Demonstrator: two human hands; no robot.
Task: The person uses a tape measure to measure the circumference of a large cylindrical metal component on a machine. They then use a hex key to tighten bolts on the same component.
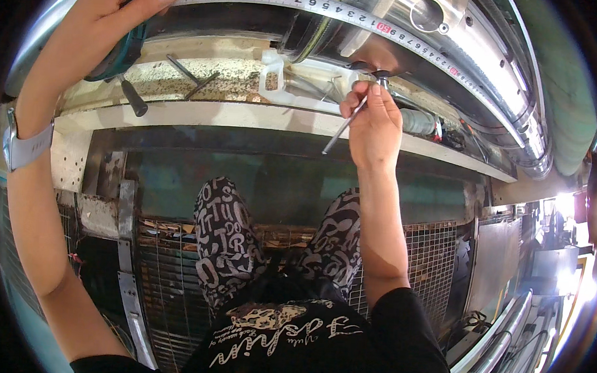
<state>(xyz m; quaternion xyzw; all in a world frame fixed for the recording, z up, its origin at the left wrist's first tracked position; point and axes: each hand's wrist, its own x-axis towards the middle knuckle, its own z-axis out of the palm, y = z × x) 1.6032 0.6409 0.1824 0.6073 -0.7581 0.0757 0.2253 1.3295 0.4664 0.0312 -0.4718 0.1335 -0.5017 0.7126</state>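
My left hand reaches to the upper left, its thumb and finger closed on the end of a white measuring tape. The tape curves along a machine's long metal shaft towards the right. My right hand is closed around a thin metal rod, which slants down to the left. Beside its fingertips is a small shiny round metal piece; whether the fingers touch it I cannot tell. Behind that hand lies a white translucent plastic tray with thin metal pieces in it.
A pale ledge runs across below my hands. On its left are a dark-handled tool and loose rods. Right of my right hand sits a grey-green cylinder. Wire mesh lies lower down, near my legs.
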